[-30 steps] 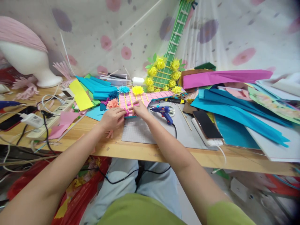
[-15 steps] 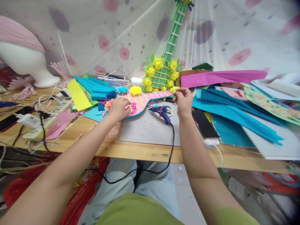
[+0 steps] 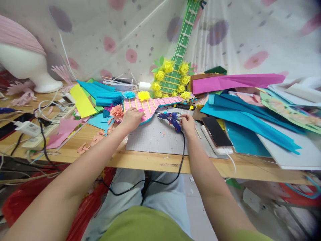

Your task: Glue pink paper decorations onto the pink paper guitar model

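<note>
A pink paper guitar with a blue edge, yellow strips and strings lies on the grey cutting mat. My left hand rests over its body, fingers bent and pressed by a magenta patch. Along the body sit a yellow paper flower, a light blue one and a peach one. A blue glue gun lies on the mat below the neck. Right beside its handle is my right hand, fingers curled together; what is between them, if anything, is hidden.
A green paper guitar with yellow roses leans at the back. Blue crepe paper and a phone lie right. Left are a power strip, a foam head and cables. The glue gun's black cord hangs over the table edge.
My right hand has come down from the end of the guitar's neck to beside the glue gun. My left hand has shifted slightly right over the guitar's body. The glue gun lies much as before.
</note>
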The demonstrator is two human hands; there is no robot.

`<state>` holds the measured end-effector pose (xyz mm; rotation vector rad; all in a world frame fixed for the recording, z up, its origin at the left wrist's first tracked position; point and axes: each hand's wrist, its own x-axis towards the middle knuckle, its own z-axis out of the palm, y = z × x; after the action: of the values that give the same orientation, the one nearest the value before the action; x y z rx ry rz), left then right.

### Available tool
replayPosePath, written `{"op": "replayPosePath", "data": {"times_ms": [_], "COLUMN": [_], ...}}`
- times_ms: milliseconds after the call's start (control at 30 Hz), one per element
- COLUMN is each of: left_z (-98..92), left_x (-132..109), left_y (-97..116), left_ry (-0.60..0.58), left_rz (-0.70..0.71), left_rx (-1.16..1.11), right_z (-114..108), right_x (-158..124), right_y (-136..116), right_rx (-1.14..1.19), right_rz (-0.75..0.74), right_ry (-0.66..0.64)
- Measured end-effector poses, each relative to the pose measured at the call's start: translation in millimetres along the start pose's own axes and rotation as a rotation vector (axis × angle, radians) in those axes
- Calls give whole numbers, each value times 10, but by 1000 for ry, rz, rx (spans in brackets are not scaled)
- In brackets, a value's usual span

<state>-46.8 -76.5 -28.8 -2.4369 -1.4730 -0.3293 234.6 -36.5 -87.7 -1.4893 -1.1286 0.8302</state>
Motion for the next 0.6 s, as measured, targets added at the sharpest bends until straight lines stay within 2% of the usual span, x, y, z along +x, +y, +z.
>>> {"op": "replayPosePath", "data": {"times_ms": [167,333,433,600], "left_z": [26,9,-6,-57], "left_x": [-5,0,16,53], "left_y": [20,48,58,71], "left_ry": [27,32,53,49], "left_rz": [-180,-343,-407,-469], "left_rx": [-117,-211,-245,-286], "right_z": [-2,-33,-47,33], "right_x": [6,-8,-74,-225], "right_y": [38,-2,-93,-188], "right_rx": [-160,-302,-416,-499], "right_rz": [-140,-232,-320,-303], "right_ry": [-49,-225,-279,-360]}}
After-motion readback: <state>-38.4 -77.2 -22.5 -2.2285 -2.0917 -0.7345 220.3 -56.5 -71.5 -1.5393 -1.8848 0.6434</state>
